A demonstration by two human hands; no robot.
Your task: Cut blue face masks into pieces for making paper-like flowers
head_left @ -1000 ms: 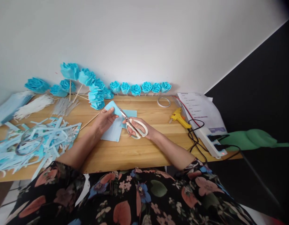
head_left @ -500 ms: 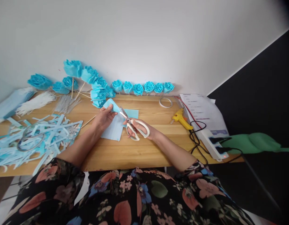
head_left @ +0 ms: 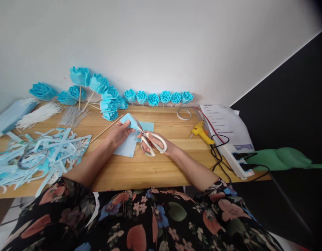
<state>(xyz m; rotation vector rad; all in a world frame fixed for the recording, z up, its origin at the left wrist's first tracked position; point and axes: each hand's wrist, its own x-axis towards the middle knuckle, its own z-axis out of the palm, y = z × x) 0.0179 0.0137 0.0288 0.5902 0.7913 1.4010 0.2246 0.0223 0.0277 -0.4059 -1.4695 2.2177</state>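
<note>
Blue piece in your left hand, scissors in your right

At the far left of your bench (head_left: 166,170) lies a pale blue stack (head_left: 13,115), with white strings (head_left: 39,115) beside it and a heap of scraps (head_left: 52,150) in front, a ring (head_left: 32,166) on top. Clear strips (head_left: 73,116) come next, near the blue flowers (head_left: 99,83) by the wall (head_left: 161,45). A thin stick (head_left: 103,131) slants towards your left hand (head_left: 120,134); that grip pinches the blue piece (head_left: 127,119) between thumb and fingers, above a pale sheet (head_left: 126,148) and a blue sheet (head_left: 148,126). The scissors' (head_left: 161,143) blades are at the piece's right edge, and your right hand's (head_left: 153,140) grip is wrapped around the handles. Further right are a tape roll (head_left: 184,118), a yellow glue gun (head_left: 202,132), printed paper (head_left: 223,122) and a white power strip (head_left: 235,162) with black cables (head_left: 217,158). Rightmost is something green (head_left: 283,159).
</note>
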